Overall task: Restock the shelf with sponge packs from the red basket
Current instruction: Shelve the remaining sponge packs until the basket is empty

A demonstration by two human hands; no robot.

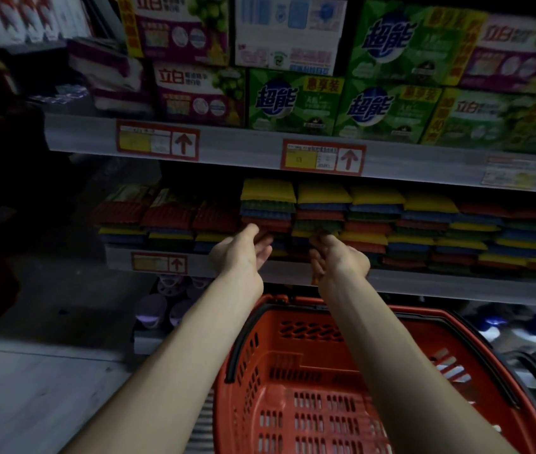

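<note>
Left hand: the left hand point(243, 250) is reaching forward to the shelf front, thumb up and fingers fairly straight, and is touching the left side of a column of sponge packs point(268, 204).
Right hand: the right hand point(338, 258) is reaching in beside it, fingertips lying against the next column; the dim light is hiding whether it is gripping a pack or not.
Sponge packs: they are lying in stacked columns of yellow, blue, green and red along the middle shelf point(424, 283), filling it from left to right.
Red basket: the red basket point(309, 388) is sitting below the forearms, just in front of the shelving, its perforated floor showing.
Price tags: red-framed price tags point(324, 157) with upward arrows are hanging on the shelf edges.
Upper shelf: green and purple detergent boxes point(292, 103) are standing stacked above.
Bottom shelf: pale bottles point(151, 309) are standing at the lower left.
</note>
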